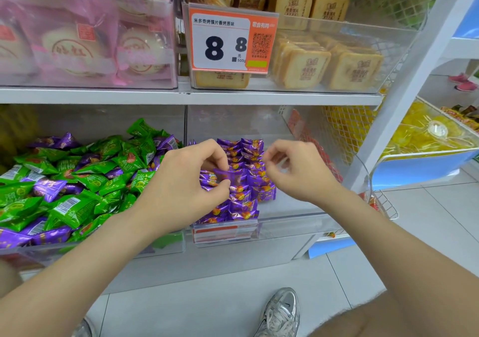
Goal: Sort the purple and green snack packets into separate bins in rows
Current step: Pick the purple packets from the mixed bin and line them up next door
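Pinching one purple packet (229,177) between thumb and fingertips of the left hand (186,181), just above the rows of purple packets (243,202) inside the clear bin (293,207). Over the same bin, right hand (295,173) curled, blurred — cannot tell whether pinching anything. Left of the bin — mixed pile (77,181), green and purple.

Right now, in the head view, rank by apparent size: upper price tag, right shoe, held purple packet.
1. Upper price tag
2. Right shoe, cut by the frame
3. Packet
Shoe is farther off; true size unsure.
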